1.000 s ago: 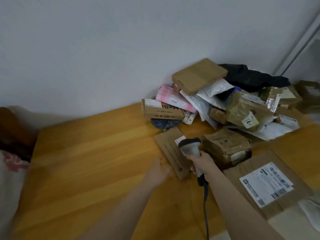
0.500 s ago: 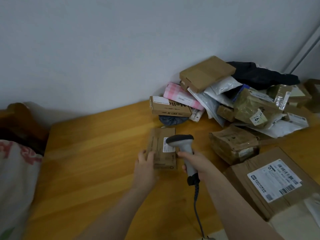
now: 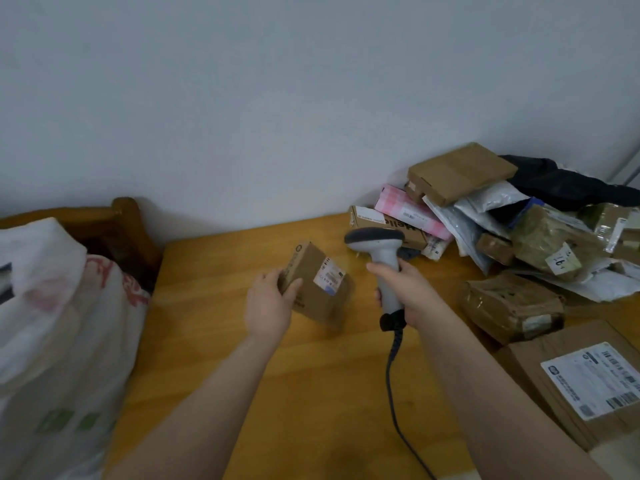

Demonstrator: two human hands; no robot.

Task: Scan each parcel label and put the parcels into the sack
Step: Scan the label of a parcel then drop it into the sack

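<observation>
Hands held both things of the scan. The left hand [image 3: 270, 306] gripped the small cardboard parcel [image 3: 311, 292] at its near corner, with the thumb on the labelled face. The right hand [image 3: 407, 289] was closed round the handle of the scanner [image 3: 375, 239].

Half a second before, this parcel lay flat on the bench [image 3: 311, 393] under the left hand. Now it was lifted clear of the wood and tilted, so that its white label [image 3: 329, 277] faced the head of the scanner just beside it. I judged that the scan was being made or was just finished, and that the parcel was ready to go to the sack [image 3: 52, 323].

The sack stood at the left edge of the bench, and only bare wood lay between it and the parcel, so the way to the left looked free. On the right there was less room: the pile of parcels [image 3: 502, 216] lay against the wall, and a taped parcel [image 3: 512, 306] and a large flat parcel [image 3: 540, 393] lay near the right forearm. The scanner cable [image 3: 390, 368] hung toward the near edge.
</observation>
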